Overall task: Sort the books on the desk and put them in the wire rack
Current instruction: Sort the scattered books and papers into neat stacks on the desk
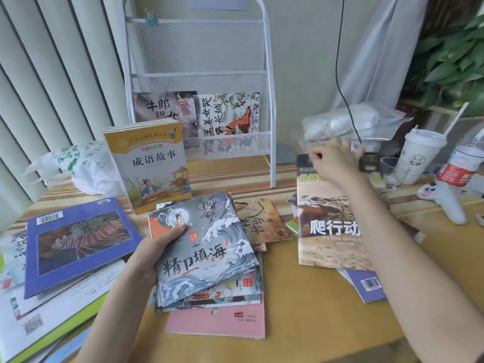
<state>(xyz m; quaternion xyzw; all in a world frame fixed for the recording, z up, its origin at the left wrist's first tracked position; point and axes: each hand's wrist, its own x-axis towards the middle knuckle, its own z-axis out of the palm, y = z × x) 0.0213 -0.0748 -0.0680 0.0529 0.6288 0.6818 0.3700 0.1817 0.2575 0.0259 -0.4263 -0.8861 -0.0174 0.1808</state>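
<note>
**Q:** What do the fingers hold?

**A:** Left hand (154, 251): the thumb lies across the cover of the wave-and-dragon book (207, 247) and the fingers curl under its left edge — a firm grip. That book tops a stack of thin picture books (222, 289), lifted at a tilt over a pink book (217, 323) lying flat on the desk (301, 310). Right hand (332, 161): fingers bent and pinching the top edge of the reptile book (327, 226), which lies toward 3 o'clock from the stack.

**Q:** And beyond the hands?

**A:** At 12 o'clock stands the white wire rack (199, 74); its lowest pocket holds two picture books (196, 113) upright, side by side. A yellow storybook (149, 163) stands in front of the rack's left leg. At 9 o'clock, a blue book (78, 242) rests on a heap of larger books. An archer book (262, 221) lies between the stack and the reptile book — partly covered by the stack. At 2 o'clock: a paper cup (416, 155), a bottle (461, 163), a plant (455, 53).
</note>
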